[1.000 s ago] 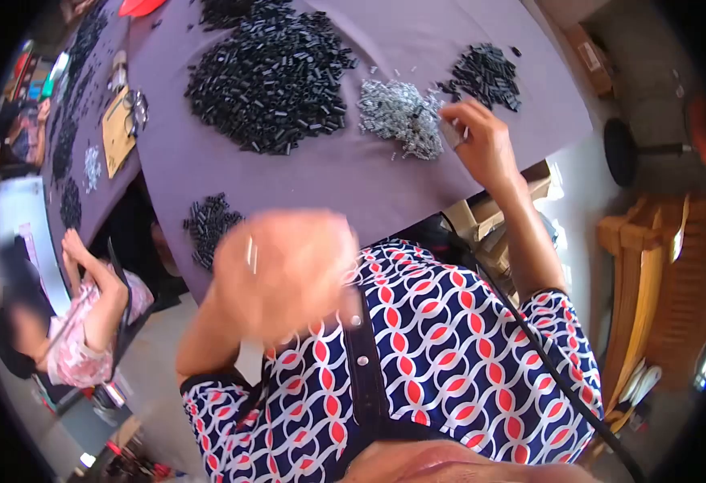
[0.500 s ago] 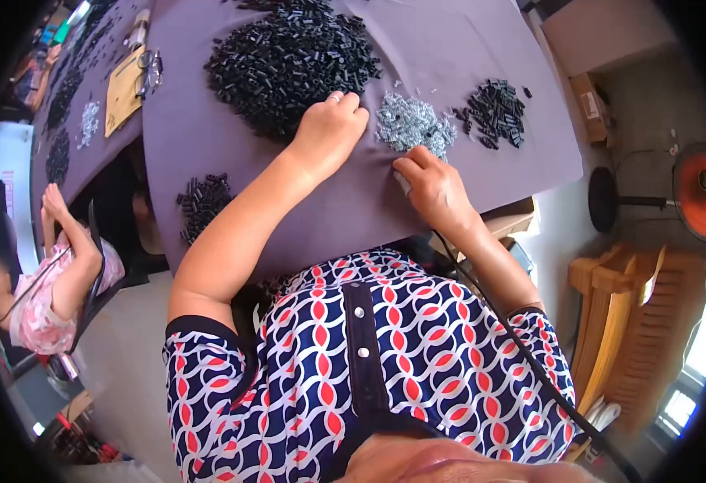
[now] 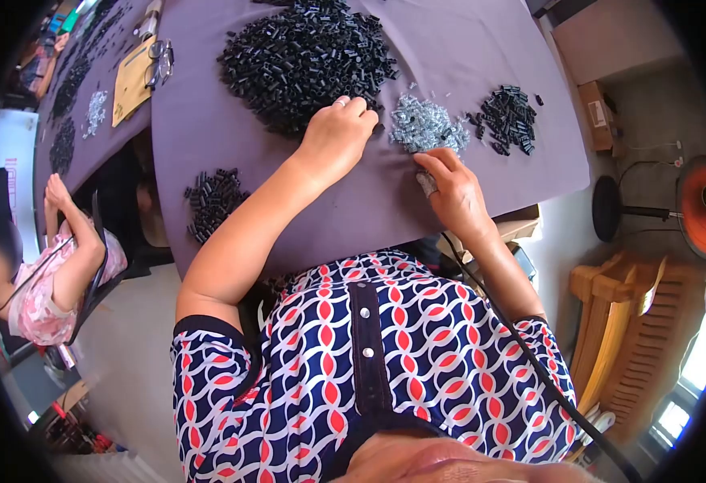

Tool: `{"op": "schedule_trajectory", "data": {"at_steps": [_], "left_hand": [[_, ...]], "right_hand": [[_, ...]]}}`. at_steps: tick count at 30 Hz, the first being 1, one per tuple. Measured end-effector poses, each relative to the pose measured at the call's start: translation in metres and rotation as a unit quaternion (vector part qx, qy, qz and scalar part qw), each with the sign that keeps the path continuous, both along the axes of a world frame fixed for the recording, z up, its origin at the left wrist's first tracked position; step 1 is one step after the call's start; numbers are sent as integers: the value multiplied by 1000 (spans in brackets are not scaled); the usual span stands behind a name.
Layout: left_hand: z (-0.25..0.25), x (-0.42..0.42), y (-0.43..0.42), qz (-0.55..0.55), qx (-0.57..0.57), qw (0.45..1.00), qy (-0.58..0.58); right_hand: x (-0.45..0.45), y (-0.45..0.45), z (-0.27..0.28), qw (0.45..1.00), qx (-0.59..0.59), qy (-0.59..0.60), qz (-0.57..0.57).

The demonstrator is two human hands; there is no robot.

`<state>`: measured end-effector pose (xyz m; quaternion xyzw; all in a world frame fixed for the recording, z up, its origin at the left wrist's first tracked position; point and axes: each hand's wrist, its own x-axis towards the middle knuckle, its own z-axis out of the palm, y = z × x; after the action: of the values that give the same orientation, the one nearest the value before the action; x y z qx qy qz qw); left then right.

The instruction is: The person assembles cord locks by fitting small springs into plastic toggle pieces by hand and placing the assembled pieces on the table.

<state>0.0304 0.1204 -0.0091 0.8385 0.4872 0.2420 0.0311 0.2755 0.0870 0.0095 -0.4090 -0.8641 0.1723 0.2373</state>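
Note:
My left hand (image 3: 338, 133), a ring on one finger, is closed at the lower right edge of a large heap of short black tube-like pieces (image 3: 304, 64). Its fingers are pinched, with one small black piece (image 3: 378, 129) showing at the tips. Beside it, my right hand (image 3: 456, 193) has curled fingers at the near edge of a pile of small clear pieces (image 3: 427, 122). Something greyish shows by its thumb; I cannot make out whether it is held or wrapped around it. A smaller black pile (image 3: 506, 121) lies right of the clear one.
Another small black pile (image 3: 212, 201) lies left of my forearm on the purple-grey cloth (image 3: 482, 40). Glasses (image 3: 158, 64) and a yellow envelope (image 3: 134, 84) are at left. A co-worker (image 3: 55, 282) sits at far left. A fan (image 3: 701, 205) stands at right.
The whole view has shifted slightly. My right hand's fingers have moved a little at the clear pile's edge, and a black piece now shows at my left fingertips.

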Motion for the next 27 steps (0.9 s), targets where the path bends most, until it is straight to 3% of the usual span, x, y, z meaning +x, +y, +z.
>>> {"op": "schedule_trajectory", "data": {"at_steps": [9, 11, 12, 15, 16, 18, 20, 22, 27], "left_hand": [[-1, 12, 4, 9, -26, 1000, 6], [7, 13, -1, 12, -38, 999, 25], [11, 13, -6, 13, -40, 999, 28], [30, 11, -33, 4, -97, 986, -137], [32, 12, -42, 2, -102, 986, -134], [35, 13, -62, 51, -266, 923, -274], [31, 15, -77, 54, -286, 907, -303], [24, 15, -89, 83, -338, 840, -417], [19, 10, -105, 100, -366, 803, -459]], "right_hand": [[1, 3, 0, 997, -40, -71, -17], [5, 1, -4, 997, -65, 42, -12], [6, 0, -4, 984, -145, 94, -40], [7, 0, -3, 910, -334, 231, -79], [5, 3, 2, 868, -397, 287, -79], [-5, 6, 9, 870, -402, 279, -61], [-17, 5, 9, 837, -425, 344, 26], [-26, 4, 6, 846, -432, 310, 41], [-37, -3, 13, 897, -363, 242, 76]]}}
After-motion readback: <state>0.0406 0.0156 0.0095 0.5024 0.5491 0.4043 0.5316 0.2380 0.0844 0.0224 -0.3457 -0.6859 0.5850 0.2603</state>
